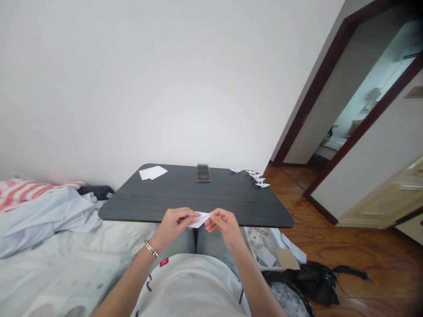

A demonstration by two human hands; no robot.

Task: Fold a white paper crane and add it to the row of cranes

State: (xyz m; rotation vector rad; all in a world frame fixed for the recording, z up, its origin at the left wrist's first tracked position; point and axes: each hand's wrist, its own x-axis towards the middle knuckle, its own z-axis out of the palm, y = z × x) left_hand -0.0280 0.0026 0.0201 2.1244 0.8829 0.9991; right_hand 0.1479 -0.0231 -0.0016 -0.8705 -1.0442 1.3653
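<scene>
Between my two hands is a small folded piece of white paper [200, 219], held just over the near edge of the dark table [178, 198]. My left hand [176, 224] pinches its left end between thumb and fingers. At its right tip, my right hand [224, 222] has thumb and fingers closed on it. Several folded white paper cranes [257, 177] stand at the table's far right corner. Flat white paper sheets [152, 172] lie at the far left.
A phone [203, 173] rests near the table's back edge, by the white wall [165, 88]. Right of my legs sit a box of papers [264, 248] and a black plastic bag [313, 281]. Bedding and clothes [49, 215] lie to the left.
</scene>
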